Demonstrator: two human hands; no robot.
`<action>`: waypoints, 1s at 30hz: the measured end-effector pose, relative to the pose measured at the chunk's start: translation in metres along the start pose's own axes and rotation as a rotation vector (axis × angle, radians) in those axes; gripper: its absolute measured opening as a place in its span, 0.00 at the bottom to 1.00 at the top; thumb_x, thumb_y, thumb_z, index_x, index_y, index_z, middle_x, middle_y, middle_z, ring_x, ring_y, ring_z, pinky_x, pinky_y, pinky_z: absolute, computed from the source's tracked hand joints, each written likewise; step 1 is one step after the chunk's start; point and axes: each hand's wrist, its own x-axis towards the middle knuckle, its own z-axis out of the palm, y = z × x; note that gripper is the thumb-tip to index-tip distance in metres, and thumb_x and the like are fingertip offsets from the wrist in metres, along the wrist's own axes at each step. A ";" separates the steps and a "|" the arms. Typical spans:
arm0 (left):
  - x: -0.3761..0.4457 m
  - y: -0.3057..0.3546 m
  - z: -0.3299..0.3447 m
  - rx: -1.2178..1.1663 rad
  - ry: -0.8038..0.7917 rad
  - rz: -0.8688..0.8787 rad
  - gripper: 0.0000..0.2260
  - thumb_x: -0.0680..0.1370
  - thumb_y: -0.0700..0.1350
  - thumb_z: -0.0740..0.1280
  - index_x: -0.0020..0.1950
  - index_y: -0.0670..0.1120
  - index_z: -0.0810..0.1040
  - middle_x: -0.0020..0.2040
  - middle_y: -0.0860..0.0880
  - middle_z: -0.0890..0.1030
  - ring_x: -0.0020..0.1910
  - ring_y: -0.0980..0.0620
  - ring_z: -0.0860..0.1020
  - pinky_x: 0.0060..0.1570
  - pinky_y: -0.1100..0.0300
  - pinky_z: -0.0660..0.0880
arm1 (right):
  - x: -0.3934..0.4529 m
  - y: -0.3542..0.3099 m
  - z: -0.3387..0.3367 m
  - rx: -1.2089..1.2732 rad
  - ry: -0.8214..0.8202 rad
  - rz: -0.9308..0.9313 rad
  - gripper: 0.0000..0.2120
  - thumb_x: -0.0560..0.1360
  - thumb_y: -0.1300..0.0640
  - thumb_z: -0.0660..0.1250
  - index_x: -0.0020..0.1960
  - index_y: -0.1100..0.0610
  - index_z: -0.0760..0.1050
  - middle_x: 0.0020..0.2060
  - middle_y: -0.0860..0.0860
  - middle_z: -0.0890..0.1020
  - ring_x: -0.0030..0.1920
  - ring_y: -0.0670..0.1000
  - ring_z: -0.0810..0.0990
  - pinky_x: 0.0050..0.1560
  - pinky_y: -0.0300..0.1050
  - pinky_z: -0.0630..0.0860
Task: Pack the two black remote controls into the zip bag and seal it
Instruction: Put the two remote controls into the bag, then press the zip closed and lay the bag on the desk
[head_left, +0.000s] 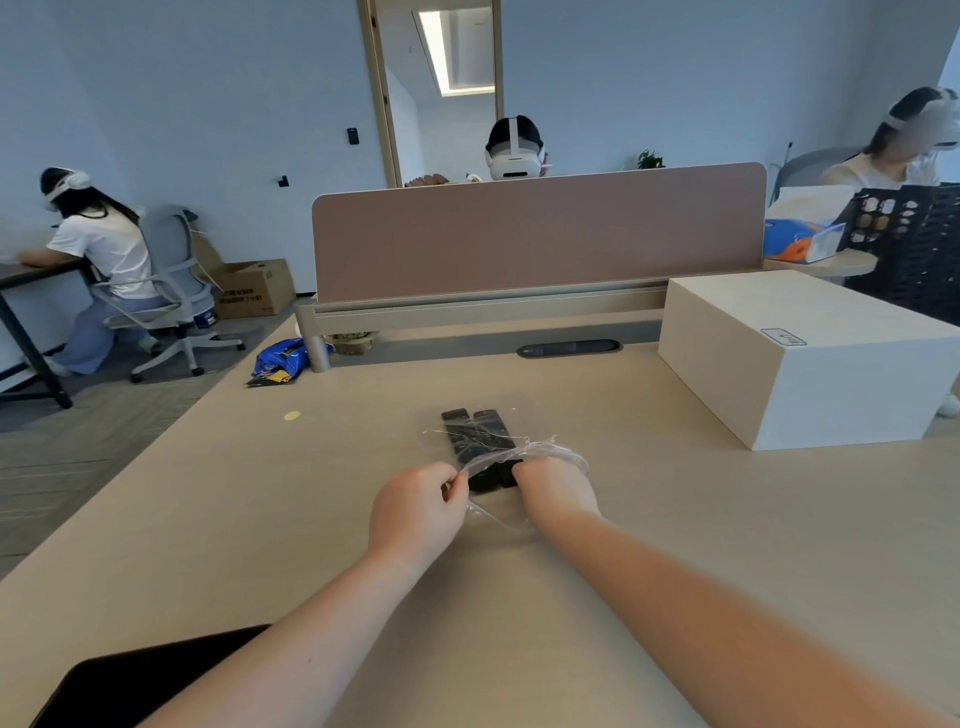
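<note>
Two black remote controls (475, 439) lie side by side on the desk inside a clear zip bag (498, 519), their far ends pointing away from me. My left hand (415, 512) pinches the bag's open edge at the near left. My right hand (556, 491) is closed at the bag's mouth, its fingers on the near ends of the remotes, with plastic film draped over its knuckles. The bag's mouth is open toward me.
A large white box (810, 358) stands on the desk at the right. A brown divider panel (540, 234) closes the desk's far edge. A dark flat object (145, 680) lies at the near left corner. Seated people wear headsets beyond the desk.
</note>
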 end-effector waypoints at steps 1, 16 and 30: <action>-0.001 0.000 0.000 -0.001 -0.001 0.001 0.20 0.75 0.46 0.64 0.24 0.45 0.63 0.20 0.48 0.61 0.26 0.45 0.63 0.27 0.57 0.58 | -0.001 0.000 0.000 -0.005 0.011 -0.008 0.14 0.71 0.73 0.61 0.52 0.60 0.78 0.49 0.55 0.82 0.51 0.56 0.80 0.37 0.44 0.67; -0.007 -0.013 -0.002 -0.187 0.124 0.059 0.05 0.71 0.36 0.70 0.45 0.43 0.83 0.43 0.53 0.77 0.31 0.59 0.73 0.34 0.76 0.68 | -0.037 0.053 0.007 0.163 0.619 -0.179 0.03 0.68 0.64 0.66 0.39 0.59 0.78 0.34 0.55 0.78 0.36 0.59 0.77 0.28 0.50 0.77; -0.021 -0.010 -0.005 -0.336 0.040 0.068 0.05 0.69 0.34 0.73 0.42 0.42 0.84 0.37 0.54 0.81 0.36 0.69 0.77 0.40 0.79 0.72 | -0.032 0.054 -0.010 0.949 0.217 0.399 0.11 0.74 0.55 0.68 0.54 0.52 0.71 0.37 0.51 0.80 0.31 0.56 0.81 0.29 0.42 0.78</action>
